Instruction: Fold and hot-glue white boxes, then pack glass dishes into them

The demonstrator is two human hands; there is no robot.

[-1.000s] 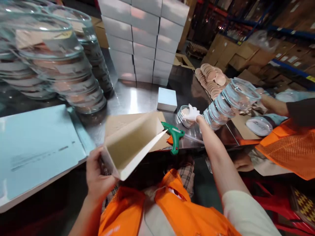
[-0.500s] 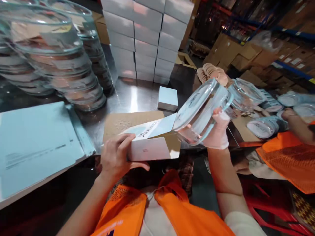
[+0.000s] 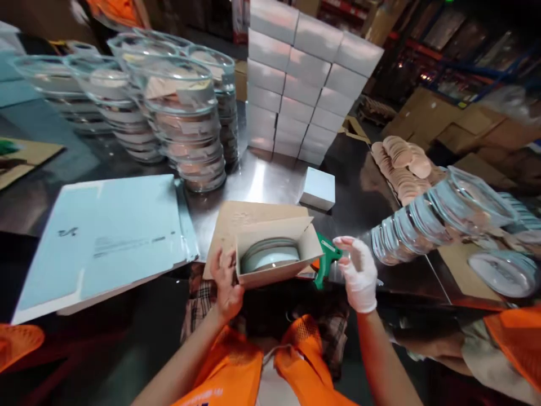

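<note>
An open carton [image 3: 257, 277] with a brown inside sits on the cardboard sheet in front of me, its opening towards me. In it lies a clear glass dish [image 3: 274, 258]. My left hand [image 3: 227, 285], bare, is at the carton's left end, its thumb by the near lower corner and its fingers bent along the side. My right hand [image 3: 360, 276], in a white glove, is raised to the right of the carton, thumb and fingers apart with nothing between them. A green glue gun [image 3: 324, 260] lies between the carton and this hand.
Flat pale-blue cartons [image 3: 122, 220] lie at left, with stacked glass dishes [image 3: 192, 132] behind. White boxes [image 3: 291, 84] are piled at the back, and a small box [image 3: 319, 189] stands nearer. At right lie nested glass dishes [image 3: 416, 217] and round tan discs [image 3: 401, 163].
The glass dish went from my right hand into the carton, and that hand is now empty. The carton has turned so its opening faces me. My view has shifted left.
</note>
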